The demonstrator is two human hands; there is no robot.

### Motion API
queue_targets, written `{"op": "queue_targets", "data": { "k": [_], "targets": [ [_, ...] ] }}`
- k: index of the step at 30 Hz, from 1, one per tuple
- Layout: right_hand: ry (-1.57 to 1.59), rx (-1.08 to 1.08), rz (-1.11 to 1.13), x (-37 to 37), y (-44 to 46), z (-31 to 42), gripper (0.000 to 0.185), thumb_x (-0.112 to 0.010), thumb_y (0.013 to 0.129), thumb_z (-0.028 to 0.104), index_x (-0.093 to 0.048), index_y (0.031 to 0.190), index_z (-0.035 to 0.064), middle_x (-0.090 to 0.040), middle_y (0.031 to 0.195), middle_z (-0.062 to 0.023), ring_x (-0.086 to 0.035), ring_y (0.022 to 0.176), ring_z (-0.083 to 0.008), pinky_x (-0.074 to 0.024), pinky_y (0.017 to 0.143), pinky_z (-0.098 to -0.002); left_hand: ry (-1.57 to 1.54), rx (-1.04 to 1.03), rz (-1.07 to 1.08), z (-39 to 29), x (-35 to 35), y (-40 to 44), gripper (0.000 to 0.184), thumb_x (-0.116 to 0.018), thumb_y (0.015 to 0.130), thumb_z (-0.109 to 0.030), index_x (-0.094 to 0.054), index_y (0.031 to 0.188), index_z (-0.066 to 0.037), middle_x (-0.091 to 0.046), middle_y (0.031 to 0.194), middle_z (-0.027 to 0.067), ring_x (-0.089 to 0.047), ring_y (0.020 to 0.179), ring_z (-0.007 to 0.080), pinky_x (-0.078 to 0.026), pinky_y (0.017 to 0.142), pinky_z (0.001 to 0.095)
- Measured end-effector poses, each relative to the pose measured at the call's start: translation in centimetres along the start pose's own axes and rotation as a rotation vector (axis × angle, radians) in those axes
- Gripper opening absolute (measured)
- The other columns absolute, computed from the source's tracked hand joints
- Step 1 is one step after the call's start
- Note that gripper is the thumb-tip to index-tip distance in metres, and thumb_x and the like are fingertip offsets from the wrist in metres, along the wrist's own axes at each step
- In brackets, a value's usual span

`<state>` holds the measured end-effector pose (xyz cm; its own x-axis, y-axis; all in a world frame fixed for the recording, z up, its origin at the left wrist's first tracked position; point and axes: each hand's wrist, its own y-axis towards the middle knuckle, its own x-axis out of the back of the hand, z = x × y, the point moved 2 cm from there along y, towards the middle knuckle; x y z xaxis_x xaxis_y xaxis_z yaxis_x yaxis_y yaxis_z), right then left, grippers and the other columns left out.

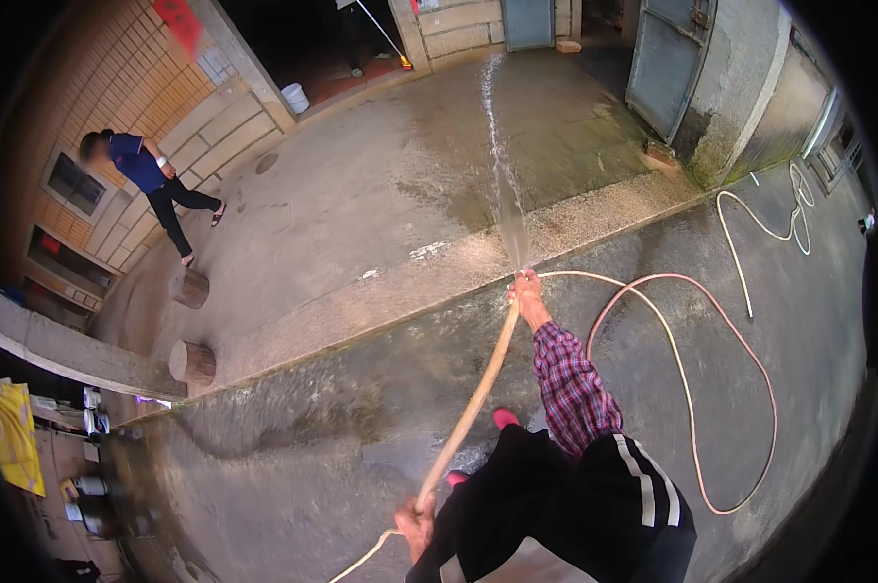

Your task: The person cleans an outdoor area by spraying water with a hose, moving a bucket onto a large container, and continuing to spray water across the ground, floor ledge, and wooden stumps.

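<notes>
My right hand (526, 294), at the end of a plaid sleeve, is closed around the front end of a tan hose (478, 398). Water (497, 146) sprays forward from that hand onto the concrete past the low step. Lower left, my left hand (416, 525) grips the same hose near my body, and a thinner pale length trails away below it. Behind the right hand, a pale hose (677, 355) curves off to the right. How it meets the held hose cannot be made out.
A person (143, 175) in a blue top walks at the left, near two stumps (192, 362). The raised step edge (381, 330) crosses the yard. A reddish hose (764, 369) loops on the ground at right. A white bucket (295, 97) stands by the doorway.
</notes>
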<state>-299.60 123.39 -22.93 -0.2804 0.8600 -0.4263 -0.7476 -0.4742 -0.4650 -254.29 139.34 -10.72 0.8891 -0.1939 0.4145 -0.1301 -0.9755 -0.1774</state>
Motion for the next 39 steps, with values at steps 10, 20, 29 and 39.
{"op": "queue_targets", "data": {
  "k": [10, 20, 29, 39],
  "targets": [
    [-0.025, -0.183, 0.034, -4.2, 0.9, -3.2, 0.011, -0.041, 0.082, 0.015, -0.030, 0.082, 0.0152, -0.034, 0.052, -0.0064, -0.033, 0.033, -0.0153, -0.0301, 0.028, -0.0297, 0.170, 0.100, -0.097, -0.3, 0.3, -1.1, 0.038, -0.061, 0.069, -0.031, -0.051, 0.058, 0.003, -0.038, 0.043, 0.0022, -0.033, 0.044, 0.0090, -0.028, 0.039, 0.0291],
    [-0.166, -0.272, 0.185, -11.0, 1.2, -7.0, 0.008, -0.041, 0.081, 0.015, -0.035, 0.084, 0.0113, -0.036, 0.050, -0.0061, -0.037, 0.034, -0.0155, -0.0346, 0.029, -0.0301, 0.147, 0.223, -0.250, -1.2, 1.1, -1.4, 0.035, -0.065, 0.064, -0.031, -0.054, 0.062, 0.002, -0.044, 0.043, 0.0084, -0.037, 0.042, 0.0130, -0.034, 0.042, 0.0324],
    [-0.218, -0.347, 0.288, -21.8, -0.9, -11.7, 0.011, -0.041, 0.082, 0.015, -0.032, 0.088, 0.0125, -0.037, 0.052, -0.0066, -0.037, 0.034, -0.0151, -0.0342, 0.029, -0.0298, 0.128, 0.167, -0.363, -4.6, 7.9, 3.1, 0.041, -0.064, 0.068, -0.026, -0.037, 0.047, -0.002, -0.030, 0.043, -0.0026, -0.024, 0.044, 0.0074, -0.017, 0.038, 0.0273],
    [-0.334, -0.337, 0.405, -34.4, -10.3, -17.2, 0.008, -0.043, 0.080, 0.015, -0.036, 0.082, 0.0112, -0.039, 0.053, -0.0069, -0.038, 0.036, -0.0145, -0.0354, 0.032, -0.0297, -0.121, 0.205, -0.456, -6.5, 16.4, 4.6, 0.037, -0.064, 0.069, -0.023, -0.040, 0.051, -0.001, -0.031, 0.046, -0.0033, -0.024, 0.047, 0.0068, -0.018, 0.041, 0.0256]
  ]
}}
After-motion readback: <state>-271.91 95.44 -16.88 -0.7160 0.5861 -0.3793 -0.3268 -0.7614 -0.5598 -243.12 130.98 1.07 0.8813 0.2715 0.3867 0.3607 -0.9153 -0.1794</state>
